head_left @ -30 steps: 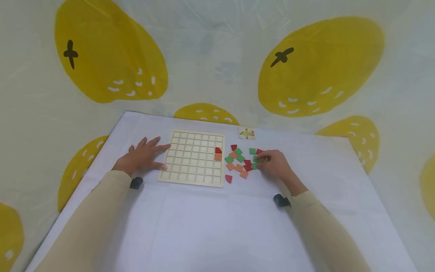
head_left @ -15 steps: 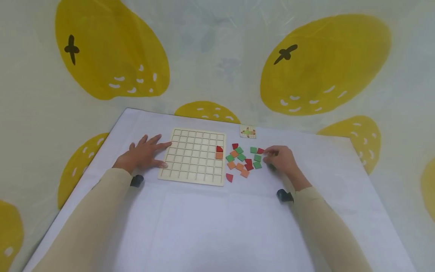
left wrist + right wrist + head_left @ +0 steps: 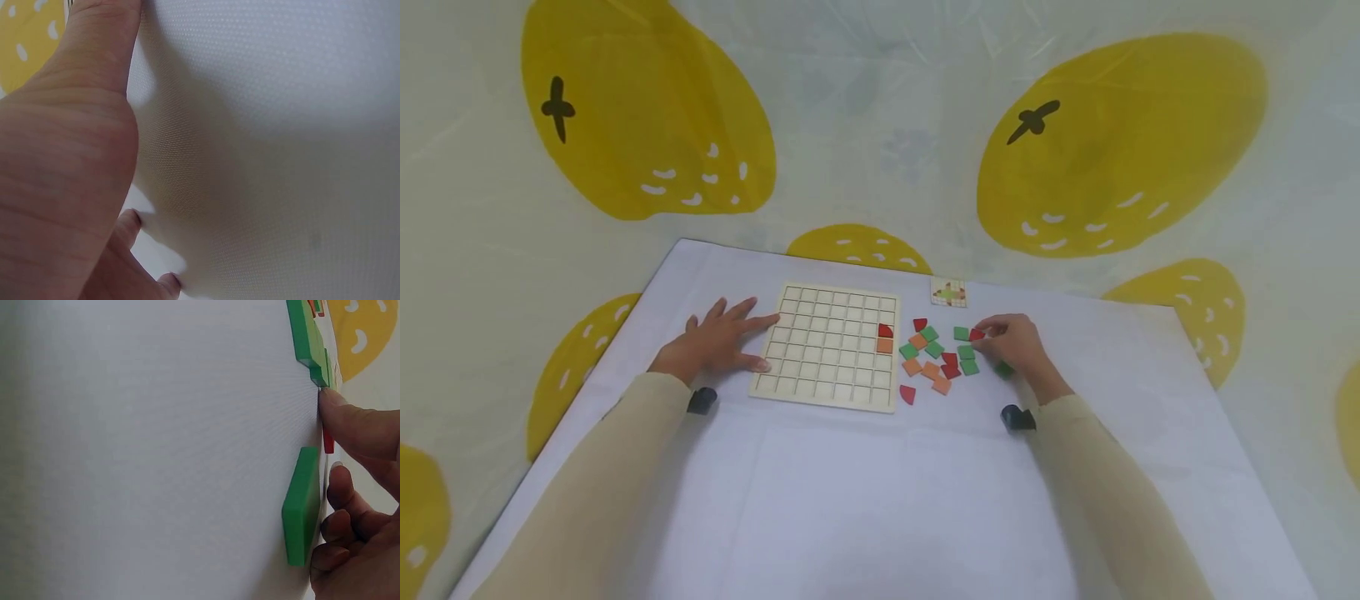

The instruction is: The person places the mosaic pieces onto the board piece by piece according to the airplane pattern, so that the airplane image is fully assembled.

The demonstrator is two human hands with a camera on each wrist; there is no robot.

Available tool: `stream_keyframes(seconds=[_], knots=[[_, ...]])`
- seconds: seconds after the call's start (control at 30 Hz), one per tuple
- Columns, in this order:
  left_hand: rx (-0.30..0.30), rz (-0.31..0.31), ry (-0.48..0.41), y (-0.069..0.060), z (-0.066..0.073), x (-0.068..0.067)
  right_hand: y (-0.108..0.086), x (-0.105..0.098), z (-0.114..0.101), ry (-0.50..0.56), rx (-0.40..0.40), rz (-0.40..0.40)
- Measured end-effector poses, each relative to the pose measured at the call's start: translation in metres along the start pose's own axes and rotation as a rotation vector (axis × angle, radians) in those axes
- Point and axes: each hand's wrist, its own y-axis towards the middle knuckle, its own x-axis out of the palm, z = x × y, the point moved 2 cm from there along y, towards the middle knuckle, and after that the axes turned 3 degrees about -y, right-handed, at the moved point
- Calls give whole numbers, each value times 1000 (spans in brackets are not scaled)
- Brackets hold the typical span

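My left hand (image 3: 711,343) lies spread with straight fingers at the left side of a pale wooden grid board (image 3: 820,406), its thumb and index fingertips on the edge. One red quarter-circle tile (image 3: 886,331) and an orange square tile (image 3: 885,345) sit in the board's right column. At the far right of the loose tiles, my right hand (image 3: 1017,343) pinches another red quarter-circle tile (image 3: 329,441) between thumb and index finger; the index tip is hidden in the right wrist view. Below that hand a green square tile (image 3: 302,509) lies alone on the cloth.
Loose green (image 3: 934,349), orange (image 3: 942,385) and red (image 3: 907,395) tiles lie right of the board, some overlapping. A small pattern card (image 3: 949,292) rests near the back edge of the white-covered table (image 3: 850,500). Behind stands a curtain with yellow fruit prints (image 3: 1120,142).
My right hand moved right, leaving a green tile apart from the others, then came back left to the red quarter-circle tile. My left hand has stayed in place.
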Motion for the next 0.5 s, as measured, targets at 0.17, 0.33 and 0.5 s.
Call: stream_keyframes(seconds=[0.17,0.33,0.5], knots=[[-3,2,-3,-2,1,0,3,0,-2,-25,-19,-4],[-10,-5,-5,-3,2,0,3,0,-5,-44,-78,-17],[-8,1,7,-4,3,0,3,0,-3,-61,-118,-23]])
